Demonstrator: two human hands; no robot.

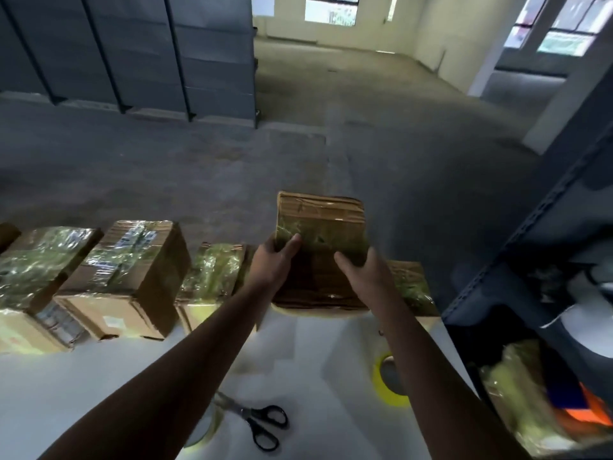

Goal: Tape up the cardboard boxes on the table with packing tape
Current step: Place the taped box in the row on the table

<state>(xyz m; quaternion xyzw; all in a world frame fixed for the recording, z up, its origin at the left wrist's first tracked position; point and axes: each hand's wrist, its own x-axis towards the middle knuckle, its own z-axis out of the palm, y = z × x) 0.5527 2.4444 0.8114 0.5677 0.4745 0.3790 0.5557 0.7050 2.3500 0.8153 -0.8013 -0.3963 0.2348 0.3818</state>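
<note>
The cardboard box, partly taped, stands at the far edge of the white surface, beside a row of taped boxes. The left hand and right hand each have the grip clamped on its sides. A tape roll and scissors lie nearer.

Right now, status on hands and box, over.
Left hand, right hand hold box by its sides. Box tape-wrapped, far table edge. Scissors, tape roll clear of it.

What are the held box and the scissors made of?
Held box: brown corrugated cardboard, ridged top edge, wrapped in glossy clear tape. Scissors: black handles, probably matte plastic; blades look like grey metal, partly hidden.
</note>
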